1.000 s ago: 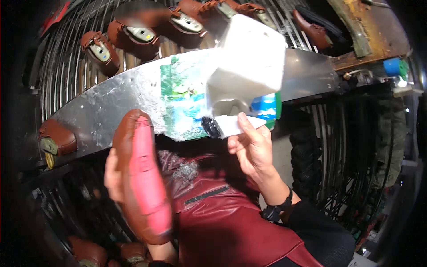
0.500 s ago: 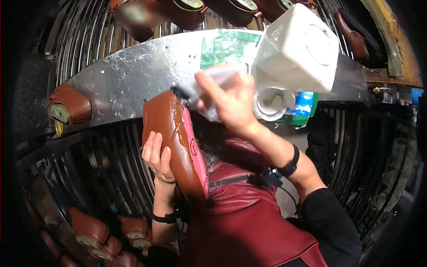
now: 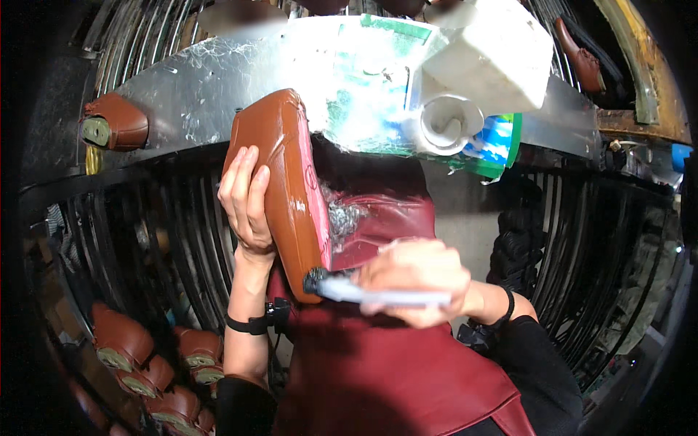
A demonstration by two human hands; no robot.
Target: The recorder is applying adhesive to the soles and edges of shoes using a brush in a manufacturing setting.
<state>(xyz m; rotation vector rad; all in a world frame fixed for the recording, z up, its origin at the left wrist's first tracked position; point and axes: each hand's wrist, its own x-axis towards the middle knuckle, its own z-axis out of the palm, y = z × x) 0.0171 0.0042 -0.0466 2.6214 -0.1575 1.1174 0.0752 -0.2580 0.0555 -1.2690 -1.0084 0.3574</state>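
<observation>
A grey metal table [image 3: 190, 102] curves across the top. Below its edge, the left hand [image 3: 246, 203] holds a tilted brown leather shoe [image 3: 285, 192], fingers spread against its side; the right hand [image 3: 420, 280] has its blurred fingers closed around a white-handled, black-bristled brush [image 3: 356, 292]. The bristles meet the shoe's near end; light strokes along the pink sole [image 3: 313, 182] edge should suit. The dark red leather apron [image 3: 414, 367] close beneath could catch smears; a white square plastic container [image 3: 494, 62] stands well apart.

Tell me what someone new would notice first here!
Probably the glossy brown shoe with its pink underside, in the left hand, left of the middle. The right hand holds a black-bristled white brush at the shoe's lower end. A big white container is at upper right.
</observation>
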